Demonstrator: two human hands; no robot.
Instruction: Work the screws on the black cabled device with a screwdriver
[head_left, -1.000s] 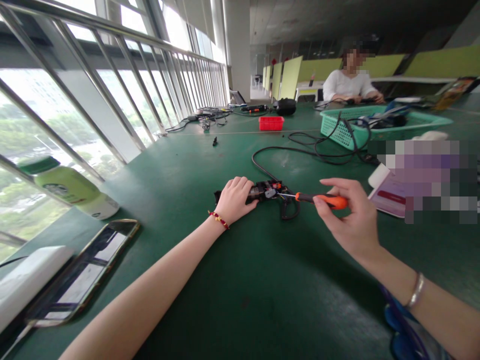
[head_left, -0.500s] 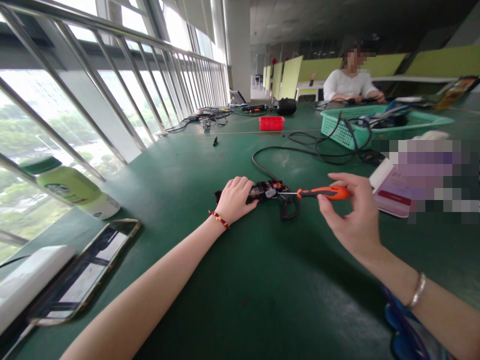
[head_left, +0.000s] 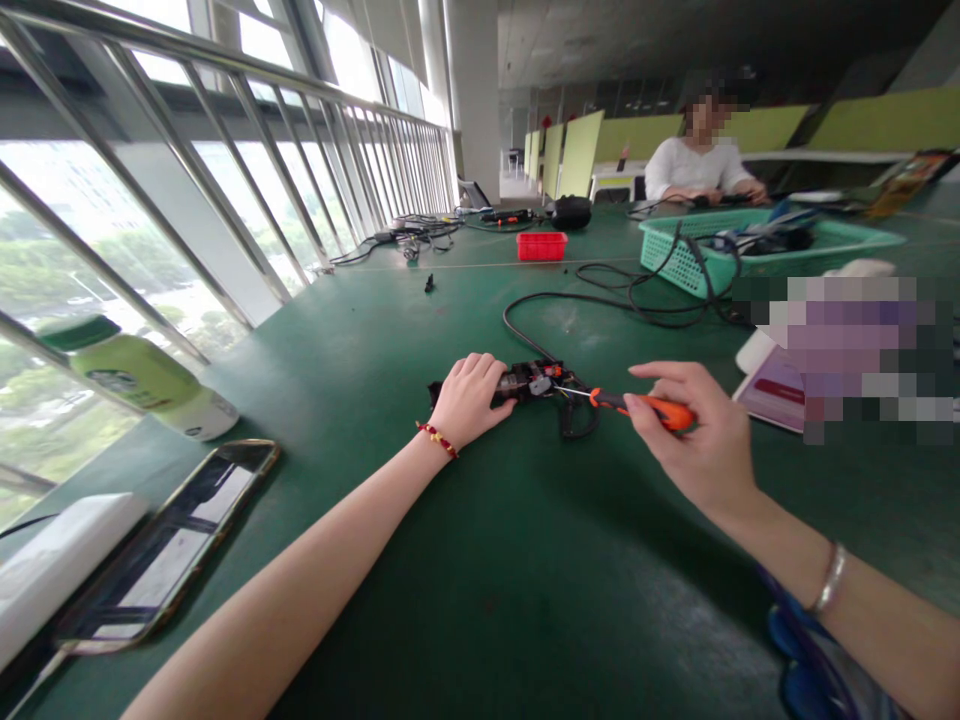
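An opened black corded device [head_left: 517, 385], its wires and small inner parts bare at the right end, lies on the green table. My left hand [head_left: 471, 398] is wrapped over its left part and hides much of it. In my right hand [head_left: 694, 435] is an orange and black screwdriver [head_left: 611, 399], gripped by the handle with the forefinger lifted off. Its thin metal shaft points left and slopes up toward the bare parts; the tip is too small to tell whether it touches. A black loop-shaped part [head_left: 577, 425] of the device sits below the shaft.
Beyond my hands stand a red basket [head_left: 541, 247] and a turquoise basket [head_left: 675, 262] holding tools and cable. A black cord [head_left: 600, 297] curls across the table. At left are a phone [head_left: 176, 540], a white box [head_left: 67, 560] and a green bottle [head_left: 142, 370]. A person [head_left: 697, 165] sits opposite.
My right hand has shifted slightly left, and the screwdriver's handle end has dipped, so the shaft now slants. The left hand and the device have stayed in place.
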